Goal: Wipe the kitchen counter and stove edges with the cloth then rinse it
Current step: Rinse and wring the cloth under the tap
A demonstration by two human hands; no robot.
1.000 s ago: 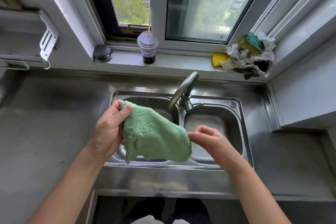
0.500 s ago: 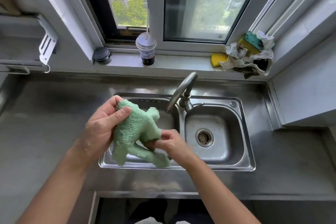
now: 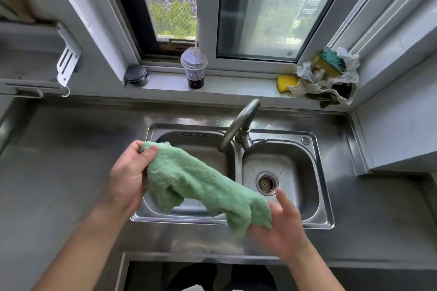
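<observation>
**Steel all round, green cloth held over the sink**

Steel counter [image 3: 59, 172] fills my feed from left to right, with the window [image 3: 260, 7] along the far side. Set into the counter is a double sink [image 3: 316, 139], its two basins side by side.

The green cloth [image 3: 201, 179] hangs in the air above the sink, stretched slantwise from far left over the left basin to near right over the sink's near rim, sagging in the middle. The left hand [image 3: 127, 179] grips its far-left end, thumb pressed on top and fingers curled behind. The right hand [image 3: 283, 227] is at the near-right end with its fingers spread and fairly straight. The cloth's end drapes over its thumb side, and with the blur I cannot tell whether the thumb pinches it.

The curved faucet [image 3: 238, 123] rises between the basins, its spout aimed at the left one. On the sill, a heap of crumpled rags [image 3: 331, 87] sits far right, a plastic cup [image 3: 194, 71] with a straw stands in the middle, a yellow sponge [image 3: 286, 82] lies just beside the rags, and a dark round lid [image 3: 136, 75] sits to the left. The drain [image 3: 267, 183] shows in the right basin.
</observation>
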